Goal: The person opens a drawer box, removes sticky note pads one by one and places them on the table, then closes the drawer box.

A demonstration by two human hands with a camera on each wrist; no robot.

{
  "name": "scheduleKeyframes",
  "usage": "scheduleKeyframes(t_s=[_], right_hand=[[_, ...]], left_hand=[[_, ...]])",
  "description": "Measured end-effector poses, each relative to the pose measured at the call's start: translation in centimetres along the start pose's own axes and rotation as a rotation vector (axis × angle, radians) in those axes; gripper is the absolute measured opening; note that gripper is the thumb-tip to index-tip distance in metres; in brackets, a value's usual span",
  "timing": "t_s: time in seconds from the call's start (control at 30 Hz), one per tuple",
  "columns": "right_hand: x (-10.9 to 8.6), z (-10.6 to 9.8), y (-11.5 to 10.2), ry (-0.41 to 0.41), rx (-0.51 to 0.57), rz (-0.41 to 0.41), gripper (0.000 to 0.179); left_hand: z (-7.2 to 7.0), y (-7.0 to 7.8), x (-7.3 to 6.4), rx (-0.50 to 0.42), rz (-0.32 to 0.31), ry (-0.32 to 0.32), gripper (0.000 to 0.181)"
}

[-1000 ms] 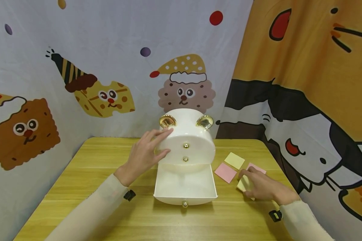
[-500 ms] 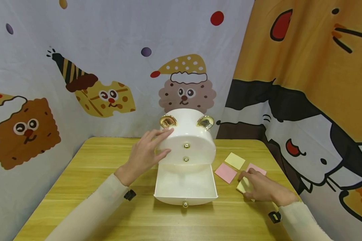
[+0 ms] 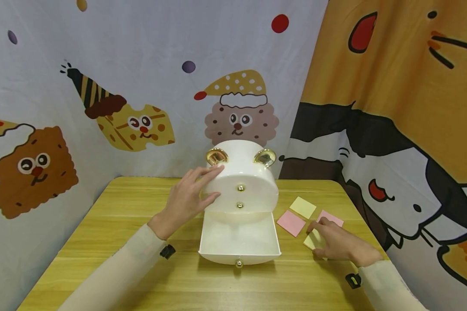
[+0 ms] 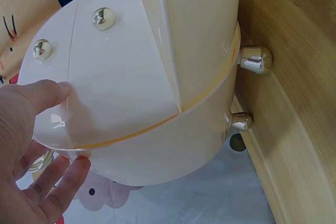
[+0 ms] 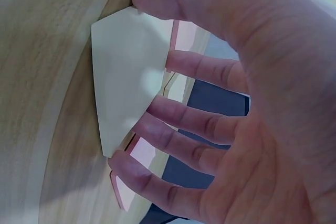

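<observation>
A white desktop drawer box [image 3: 257, 198] with gold ear-shaped trims and gold knobs stands mid-table, its bottom drawer [image 3: 239, 259] pulled out toward me with nothing visible in it. My left hand [image 3: 183, 201] holds the box's upper left edge, thumb on the front face and fingers on the rounded side, as the left wrist view also shows. On the right, my right hand [image 3: 340, 242] grips a yellow sticky note pad [image 3: 312, 239] by its edges. The right wrist view shows the thumb on one edge of the pad [image 5: 128, 72] and several fingertips along the opposite one.
Close to the held pad lie a pink sticky note pad [image 3: 291, 223], another yellow pad [image 3: 303, 207] and a second pink pad [image 3: 332, 217], partly behind my right hand. The wooden table [image 3: 132, 207] meets a printed cloth backdrop [image 3: 140, 65] at its back edge.
My right hand and the yellow sticky note pad have shifted slightly to the left. The left hand, the box and the other pads keep their places.
</observation>
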State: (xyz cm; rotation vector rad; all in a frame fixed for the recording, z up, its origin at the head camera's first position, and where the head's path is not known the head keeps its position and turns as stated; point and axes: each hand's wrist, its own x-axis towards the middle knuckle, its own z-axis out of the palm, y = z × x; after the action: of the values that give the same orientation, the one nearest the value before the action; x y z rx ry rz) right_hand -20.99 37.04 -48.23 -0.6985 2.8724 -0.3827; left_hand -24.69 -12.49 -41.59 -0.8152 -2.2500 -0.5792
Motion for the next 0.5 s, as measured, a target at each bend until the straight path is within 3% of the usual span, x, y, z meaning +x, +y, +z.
scheduleKeyframes(t_s=[0.5], right_hand=[[-0.04,0.01,-0.11,-0.004,-0.021,-0.007,0.056]], left_hand=[[-0.02,0.04,0.04,0.01,0.007,0.004,0.084]])
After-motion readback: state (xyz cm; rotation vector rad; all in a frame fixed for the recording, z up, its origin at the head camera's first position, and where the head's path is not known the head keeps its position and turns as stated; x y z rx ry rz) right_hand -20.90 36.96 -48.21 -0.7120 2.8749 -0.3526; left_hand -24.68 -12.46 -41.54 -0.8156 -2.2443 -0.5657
